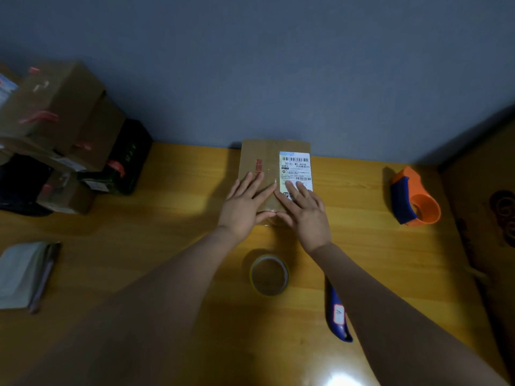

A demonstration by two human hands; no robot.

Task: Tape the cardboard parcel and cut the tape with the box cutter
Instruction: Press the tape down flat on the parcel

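A small brown cardboard parcel (pixel 260 160) with a white shipping label lies flat on the yellow wooden table (pixel 167 224), near the wall. My left hand (pixel 245 203) and my right hand (pixel 305 211) both rest flat on its near half, fingers spread, thumbs meeting at the near edge over a strip of clear tape. A roll of clear tape (pixel 269 274) lies on the table below the hands. The blue box cutter (pixel 337 316) lies to the right of the roll, partly hidden by my right forearm.
An orange and blue tape dispenser (pixel 412 199) stands at the right. Stacked cardboard boxes (pixel 58 112) and dark packages fill the left back corner. A flat grey pouch (pixel 25 274) lies at the left edge. A dark wooden panel borders the right side.
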